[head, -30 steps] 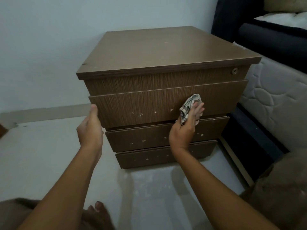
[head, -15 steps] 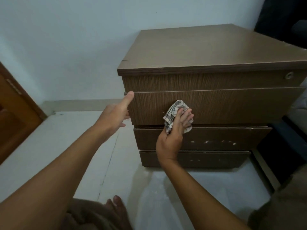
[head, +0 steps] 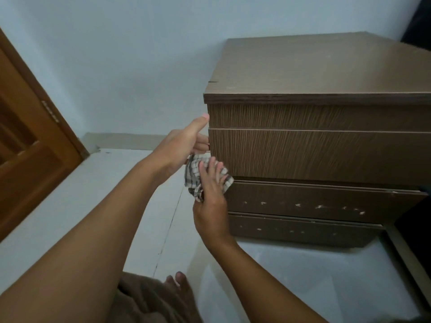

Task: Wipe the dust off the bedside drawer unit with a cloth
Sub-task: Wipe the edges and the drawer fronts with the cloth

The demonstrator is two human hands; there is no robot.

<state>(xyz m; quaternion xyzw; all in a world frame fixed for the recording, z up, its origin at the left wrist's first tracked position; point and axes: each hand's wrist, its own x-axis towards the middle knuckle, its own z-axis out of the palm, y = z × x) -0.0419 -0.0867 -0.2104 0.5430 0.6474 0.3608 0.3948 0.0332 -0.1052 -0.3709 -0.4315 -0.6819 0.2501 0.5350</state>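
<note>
Right hand [head: 211,201] presses the bunched checked cloth [head: 194,177] flat-fingered against the drawer unit's [head: 314,155] lower-left front corner. Left hand [head: 184,142] braces its left edge, fingers spread, thumb up.

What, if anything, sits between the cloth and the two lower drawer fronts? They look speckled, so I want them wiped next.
Nothing visible does. The right hand presses the cloth at the drawer unit's left edge, directly above the bare speckled drawer fronts.
</note>
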